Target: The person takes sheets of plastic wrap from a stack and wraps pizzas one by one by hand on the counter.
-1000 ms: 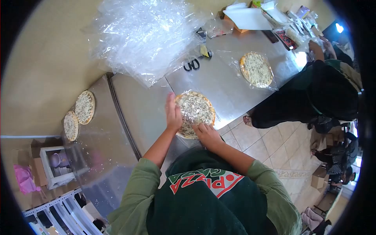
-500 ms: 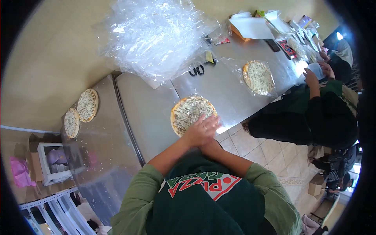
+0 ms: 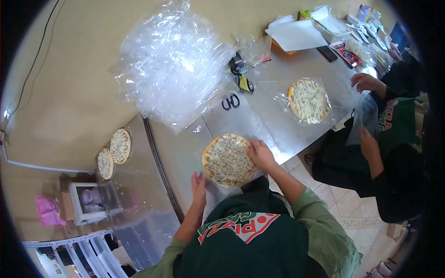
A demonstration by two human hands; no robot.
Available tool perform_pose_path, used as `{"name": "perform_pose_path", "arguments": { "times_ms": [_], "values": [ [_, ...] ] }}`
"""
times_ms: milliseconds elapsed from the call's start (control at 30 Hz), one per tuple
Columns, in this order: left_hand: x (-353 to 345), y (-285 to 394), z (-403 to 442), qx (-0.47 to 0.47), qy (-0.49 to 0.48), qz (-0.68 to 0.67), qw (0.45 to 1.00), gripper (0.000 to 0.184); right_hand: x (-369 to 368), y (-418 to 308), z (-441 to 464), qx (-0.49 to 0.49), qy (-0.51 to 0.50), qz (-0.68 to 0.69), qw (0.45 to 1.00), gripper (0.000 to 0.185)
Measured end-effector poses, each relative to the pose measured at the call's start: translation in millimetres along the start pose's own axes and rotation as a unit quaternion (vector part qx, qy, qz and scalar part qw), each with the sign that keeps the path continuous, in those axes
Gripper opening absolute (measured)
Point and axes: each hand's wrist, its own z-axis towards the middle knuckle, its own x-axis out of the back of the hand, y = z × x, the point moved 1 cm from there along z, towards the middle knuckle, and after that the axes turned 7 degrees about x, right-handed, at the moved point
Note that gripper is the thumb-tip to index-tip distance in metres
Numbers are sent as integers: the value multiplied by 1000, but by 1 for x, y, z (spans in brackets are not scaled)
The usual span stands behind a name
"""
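Observation:
A round cheese-topped pizza [image 3: 227,160] in clear plastic wrap lies on the metal table right in front of me. At its right edge my right hand [image 3: 261,155] grips the rim, fingers bent over the crust. My left hand [image 3: 199,185] is beside the lower left edge with its fingers apart, close to the loose plastic there. A second wrapped pizza [image 3: 309,100] lies farther right. Two unwrapped pizzas [image 3: 120,146] [image 3: 105,164] sit on the left table.
A big heap of clear plastic bags [image 3: 174,65] is at the back, with black-handled scissors [image 3: 230,102] and a yellow-and-black item [image 3: 244,84] nearby. On the right, a co-worker's hands [image 3: 368,83] hold a plastic bag [image 3: 364,118]. Boxes and packets crowd the far right end.
My hands, together over the pizza's lower right before, have parted: the left moved to the left side, the right onto the right rim. The co-worker's bag is lower. The view has shifted.

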Motion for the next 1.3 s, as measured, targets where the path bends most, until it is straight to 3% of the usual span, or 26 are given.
{"name": "perform_pose_path", "arguments": {
  "times_ms": [67,167,267,367,467,567,667,833,900,933,1000,1033,1100,1233,1300],
  "values": [
    [-3,17,-12,140,-54,-132,980,53,0,17,24,-188,-152,113,964,39],
    [-9,31,6,243,-74,-156,954,53,-24,41,46,-193,-290,270,898,53],
    [-20,54,12,320,-97,-116,935,54,-13,17,28,-177,-216,279,919,61],
    [-45,82,-1,309,-112,-108,938,53,2,36,13,-257,-182,473,823,62],
    [-88,93,1,318,-226,-131,911,58,28,74,5,-202,-100,574,787,56],
    [-149,97,31,295,-356,-140,876,55,106,93,21,-192,-32,507,840,57],
    [-241,151,24,246,-382,-130,881,50,182,101,44,-131,70,429,891,48],
    [-349,177,40,180,-424,-144,876,47,258,153,81,-149,128,376,906,43],
    [-366,175,34,147,-362,-55,919,46,261,208,90,-160,143,325,921,39],
    [-366,172,33,134,-327,-9,936,46,261,210,91,-182,142,156,960,40],
    [-356,162,33,-5,-351,75,933,46,256,210,94,-206,133,-191,950,42],
    [-349,155,33,-74,-360,119,922,45,251,194,99,-142,161,-252,944,44],
    [-326,149,36,-116,-373,140,910,40,232,118,109,-14,216,-366,905,47],
    [-275,129,28,-126,-399,97,903,33,165,80,182,106,161,-129,973,42],
    [-245,122,22,-90,-407,66,907,31,127,81,219,84,94,-210,970,39]
  ]
}}
